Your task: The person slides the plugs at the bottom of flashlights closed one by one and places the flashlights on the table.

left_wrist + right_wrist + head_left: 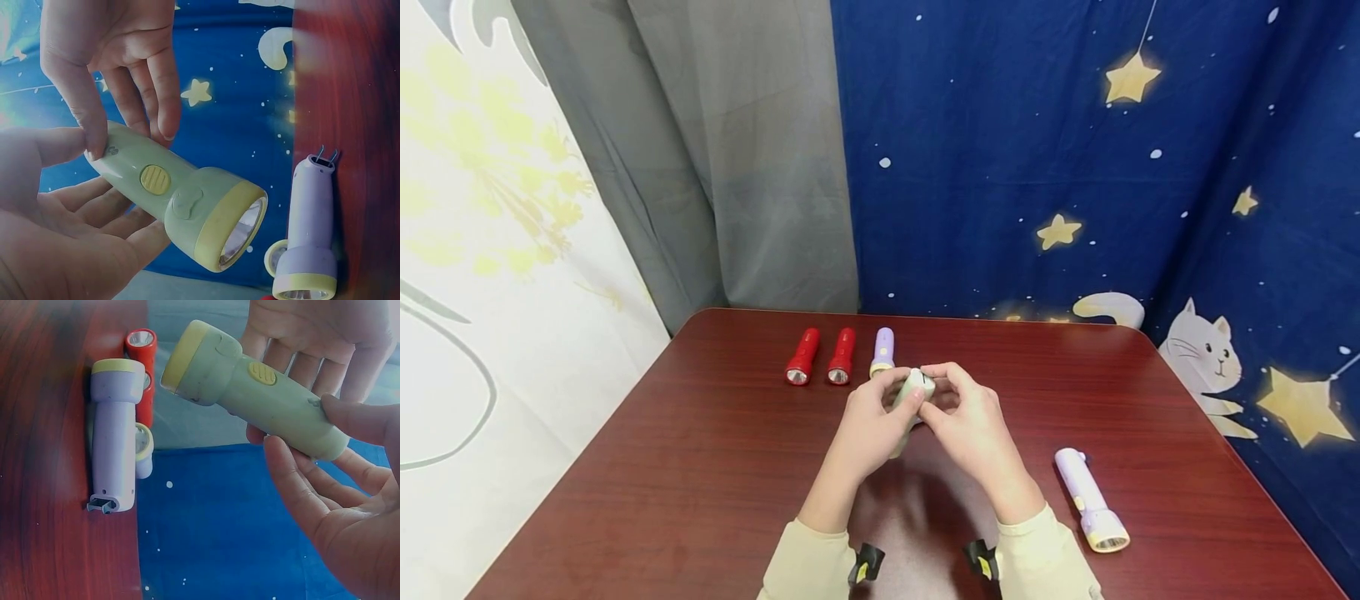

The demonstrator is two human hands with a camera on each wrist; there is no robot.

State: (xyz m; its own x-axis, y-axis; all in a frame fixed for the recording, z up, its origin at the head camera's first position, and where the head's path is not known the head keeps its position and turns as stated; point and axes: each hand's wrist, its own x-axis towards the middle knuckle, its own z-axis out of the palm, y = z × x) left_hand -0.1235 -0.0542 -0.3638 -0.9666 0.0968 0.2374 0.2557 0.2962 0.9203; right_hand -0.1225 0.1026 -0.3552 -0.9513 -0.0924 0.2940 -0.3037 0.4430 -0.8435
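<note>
A pale green flashlight with a yellow rim and yellow ridged switch is held in the air by both hands. In the head view the left hand grips it from the left, its thumb and fingers on either side of the handle. From the other side the right hand pinches the handle's butt end between thumb and fingers. The right wrist view shows the switch facing outward. Close by on the table lies a purple flashlight with metal prongs sticking out of its butt.
Two red flashlights, the left one and the right one, lie at the back of the brown table. Beside them is a purple flashlight. Another purple one lies at the right. A starry blue curtain hangs behind.
</note>
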